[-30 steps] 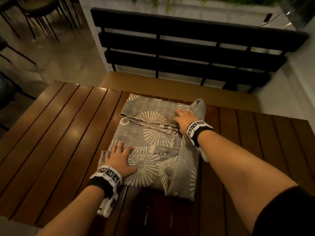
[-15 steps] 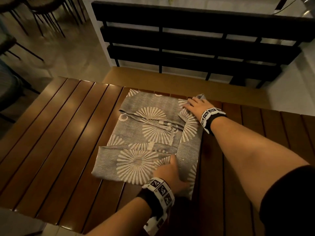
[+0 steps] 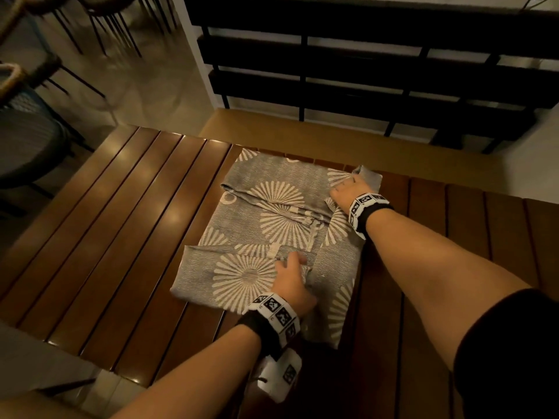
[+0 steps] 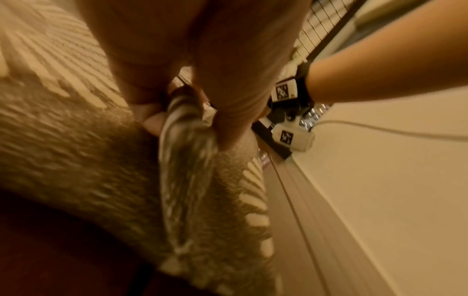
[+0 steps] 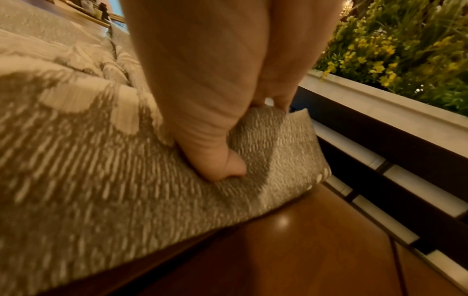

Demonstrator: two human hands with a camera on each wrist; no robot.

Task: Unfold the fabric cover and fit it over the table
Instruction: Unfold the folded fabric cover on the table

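Grey fabric cover [image 3: 266, 237] with pale starburst prints lies folded on the slatted wooden table [image 3: 121, 225], under both hands. A second ago the left hand [image 3: 292, 282] lay flat at the cover's near-left corner; now it sits further right, just nearer than the right hand [image 3: 348, 192], and pinches a gathered fold. The right hand has slid from the middle to the far right corner and grips that flap, so unfolding looks about to begin. No containers are visible.
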